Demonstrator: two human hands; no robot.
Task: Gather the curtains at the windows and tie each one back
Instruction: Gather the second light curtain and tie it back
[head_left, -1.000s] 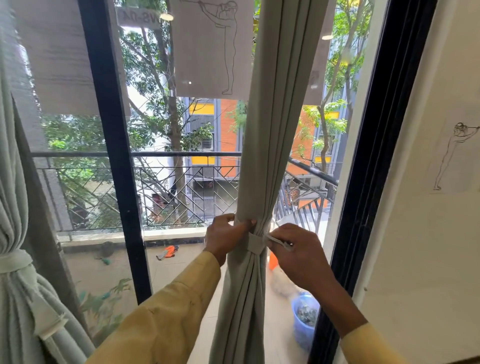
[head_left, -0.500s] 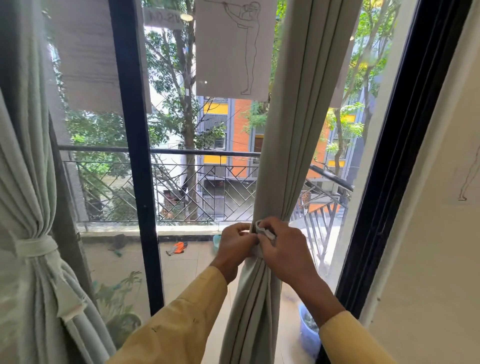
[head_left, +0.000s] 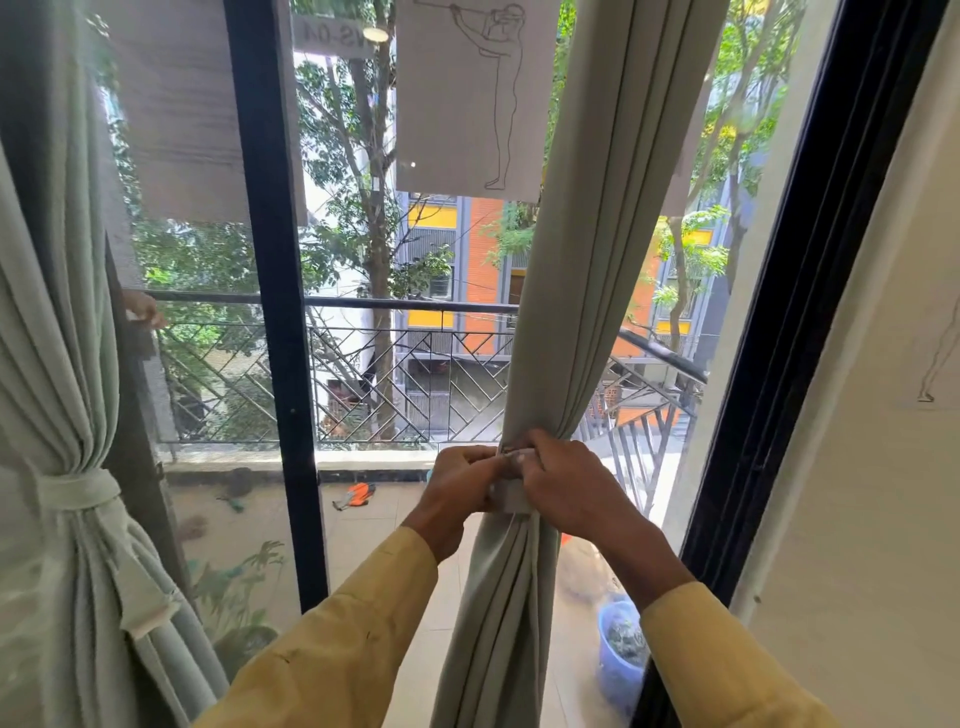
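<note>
The tie-back band (head_left: 511, 493) sits around the gathered right curtain (head_left: 561, 312) at its waist, between the window frames, and you are fastening it. Your left hand (head_left: 457, 486) and right hand (head_left: 569, 486) have their fingers pinched on the band's ends. Next, I judge, comes securing the ends without slack. The left curtain (head_left: 62, 364) is already tied.

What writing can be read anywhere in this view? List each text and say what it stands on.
"VS-04", seen mirrored from behind, on the small paper label stuck high on the window glass.
The drawing sheet on the glass shows only a line figure, no words.
The sheet on the wall at the right likewise shows part of a line figure and no words.
The curtain and its tie-back band carry no readable text.
</note>
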